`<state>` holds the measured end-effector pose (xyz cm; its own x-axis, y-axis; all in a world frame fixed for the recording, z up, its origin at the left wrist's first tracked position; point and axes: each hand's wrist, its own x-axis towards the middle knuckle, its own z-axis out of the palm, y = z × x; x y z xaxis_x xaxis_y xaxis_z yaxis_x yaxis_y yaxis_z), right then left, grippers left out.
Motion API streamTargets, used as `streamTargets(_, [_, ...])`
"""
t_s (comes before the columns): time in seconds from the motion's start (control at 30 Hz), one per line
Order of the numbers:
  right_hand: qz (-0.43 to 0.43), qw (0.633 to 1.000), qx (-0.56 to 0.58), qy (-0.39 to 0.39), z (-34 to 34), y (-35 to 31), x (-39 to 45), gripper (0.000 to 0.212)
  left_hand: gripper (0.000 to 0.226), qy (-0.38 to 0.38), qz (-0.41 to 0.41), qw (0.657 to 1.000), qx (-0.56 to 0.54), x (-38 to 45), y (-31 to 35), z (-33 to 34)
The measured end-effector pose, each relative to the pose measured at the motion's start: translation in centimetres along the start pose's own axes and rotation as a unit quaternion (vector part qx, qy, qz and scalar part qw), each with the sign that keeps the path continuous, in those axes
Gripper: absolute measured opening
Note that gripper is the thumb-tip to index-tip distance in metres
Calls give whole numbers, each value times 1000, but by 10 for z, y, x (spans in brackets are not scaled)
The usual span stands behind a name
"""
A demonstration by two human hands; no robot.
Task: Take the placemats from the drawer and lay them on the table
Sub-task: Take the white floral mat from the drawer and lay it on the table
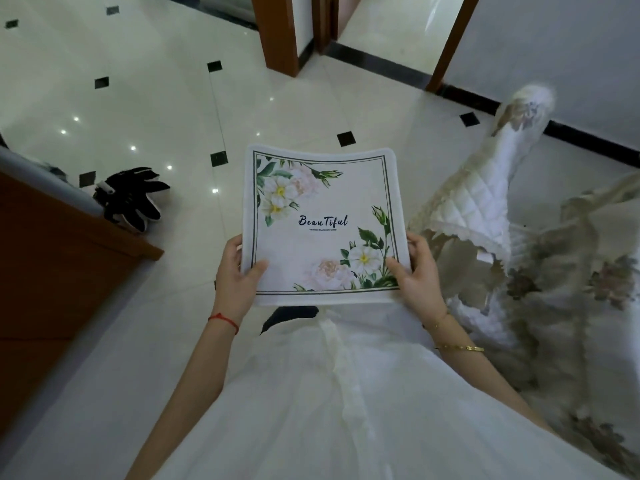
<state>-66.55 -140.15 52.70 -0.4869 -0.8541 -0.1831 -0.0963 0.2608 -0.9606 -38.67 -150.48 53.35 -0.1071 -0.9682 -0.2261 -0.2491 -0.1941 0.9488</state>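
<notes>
Both hands hold a placemat (322, 223) flat above the tiled floor (156, 109): left hand (239, 271) and right hand (417, 268) each grip a near corner (thumbs on top).

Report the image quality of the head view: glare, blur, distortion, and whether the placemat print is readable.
Head view: small bright light reflections dot the glossy floor tiles; wide-angle bending curves the door frames and the placemat edges; the padded chair back is smeared at its top; the placemat held by the left hand and right hand is sharp, "Beautiful" legible, the small line beneath not.
</notes>
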Motion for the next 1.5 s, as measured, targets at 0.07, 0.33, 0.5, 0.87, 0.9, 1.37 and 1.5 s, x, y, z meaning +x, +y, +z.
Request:
streamTargets(0.07, [2, 1000, -4, 8, 0, -3, 30, 44, 43, -4, -3, 1000, 1, 31, 9, 10])
streamTargets(0.33, [21, 998, 19, 52, 8, -14, 157, 43, 44, -48, 15, 999, 14, 178, 42, 57])
streamTargets(0.5, [31, 993, 28, 113, 11, -34, 250, 42, 44, -91, 34, 995, 28, 292, 82, 94])
streamTargets(0.87, [73, 956, 85, 271, -12, -70, 388, 45, 44, -263, 68, 961, 59, 489, 177, 204])
streamTargets(0.9, [77, 952, 86, 284, -17, -72, 398, 45, 44, -276, 68, 957, 61, 500, 182, 216])
streamTargets(1.37, [82, 912, 98, 390, -174, -80, 576, 46, 45, -386, 112, 913, 72, 649, 273, 473])
streamTargets(1.5, [83, 895, 101, 427, -242, -85, 617, 47, 44, -423, 123, 895, 73, 669, 311, 566])
